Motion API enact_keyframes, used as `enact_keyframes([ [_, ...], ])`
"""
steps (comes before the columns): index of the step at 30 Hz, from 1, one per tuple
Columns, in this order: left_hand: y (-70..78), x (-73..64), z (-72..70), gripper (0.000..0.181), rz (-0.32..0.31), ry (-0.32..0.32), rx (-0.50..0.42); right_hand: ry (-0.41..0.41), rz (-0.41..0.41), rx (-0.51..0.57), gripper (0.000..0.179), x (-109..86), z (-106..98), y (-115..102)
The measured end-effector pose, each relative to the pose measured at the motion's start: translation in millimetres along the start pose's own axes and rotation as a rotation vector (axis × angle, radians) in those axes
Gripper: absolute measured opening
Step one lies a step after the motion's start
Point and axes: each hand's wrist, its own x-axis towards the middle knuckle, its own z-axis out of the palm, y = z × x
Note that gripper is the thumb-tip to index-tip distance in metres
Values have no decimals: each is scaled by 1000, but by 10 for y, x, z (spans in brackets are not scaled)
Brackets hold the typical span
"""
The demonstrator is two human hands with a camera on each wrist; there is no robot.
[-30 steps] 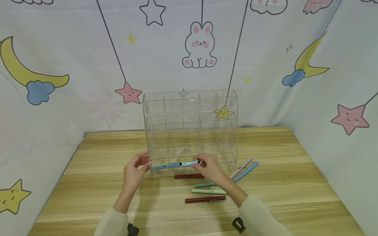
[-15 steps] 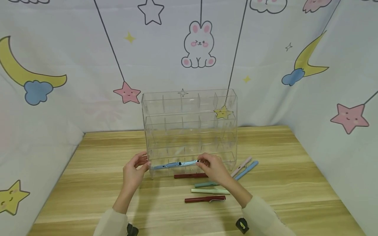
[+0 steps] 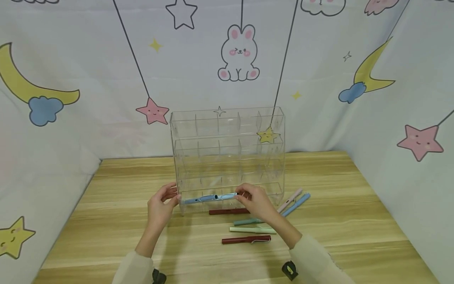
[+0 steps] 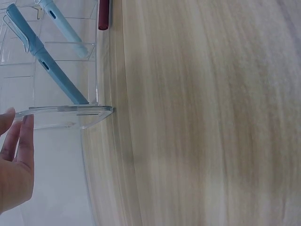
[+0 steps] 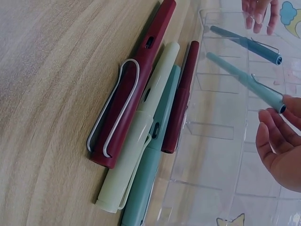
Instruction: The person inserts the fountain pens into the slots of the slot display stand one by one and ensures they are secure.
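A transparent compartment rack (image 3: 175, 154) stands upright on the table. My left hand (image 3: 160, 206) holds its left side panel, thumb on one face and fingers on the other, as the left wrist view (image 4: 19, 165) shows. My right hand (image 3: 254, 200) pinches the capped end of a light blue fountain pen (image 3: 226, 196) between thumb and fingertips. That pen slants into the rack's lowest row. Left of it, a darker blue fountain pen (image 4: 56, 75) leans in the neighbouring compartment, its lower end near the side panel.
Before the rack lie a dark red pen (image 5: 186, 94), a teal pen (image 5: 153, 155), a pale green pen (image 5: 136, 136) and another dark red pen (image 5: 136, 80). A pink pen (image 3: 291, 200) and a blue pen (image 3: 297, 205) lie to the right. A printed curtain (image 3: 198, 79) hangs behind.
My right hand has shifted slightly rightward, still at the light blue pen's capped end. The left hand keeps its hold on the rack; both pens in the rack look nearly unmoved.
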Motion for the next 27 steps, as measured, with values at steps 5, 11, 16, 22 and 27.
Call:
enact_keyframes([
  [5,-2,2,3,37,0,-1,1,5,-37,12,13,1,5,13],
  [11,-12,5,5,37,6,5,-9,-10,-61,18,17,-7,-5,42],
  [16,-19,10,5,37,10,7,-5,-39,-43,68,21,-45,-89,73],
  [22,-16,9,3,37,16,4,-5,-56,5,94,27,-130,-306,139],
  [27,-13,0,-7,37,21,-13,18,-70,12,89,30,-221,-549,266],
])
